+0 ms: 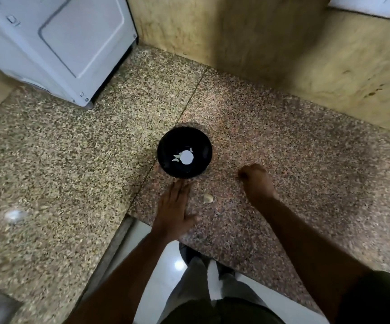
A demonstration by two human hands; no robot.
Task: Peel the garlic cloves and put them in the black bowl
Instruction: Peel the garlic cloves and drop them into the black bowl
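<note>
Garlic clove (207,198), still in its pale skin, lies on the speckled granite counter (294,160) just below the centre of the frame, between the two hands and apart from both. Above it sits the black bowl (184,152), near the middle of the picture, with a few small pale peeled cloves (176,157) in its bottom beside a bright round glare spot.

Left hand (174,206) rests flat on the counter, palm down, fingers straight and together, pointing up the frame toward the bowl — the fingertips reach close to its lower rim, though motion blur hides whether they touch it. Its forearm runs down to the lower left. Right hand (256,180) sits to the right of the clove, knuckles up, fingers curled under; what they close on, if anything, I cannot tell. Its forearm slants to the lower right corner.

The clove's long axis cannot be read surely; it looks like a short rounded lump, a little wider toward the right.

The counter is made of two slabs meeting at a seam that runs diagonally past the bowl's left side. A white appliance (56,43) fills the upper left, yellowish stone wall (271,43) runs along the top and upper right, and a glossy white floor (163,272) shows at the bottom — with the person's grey trousers.
</note>
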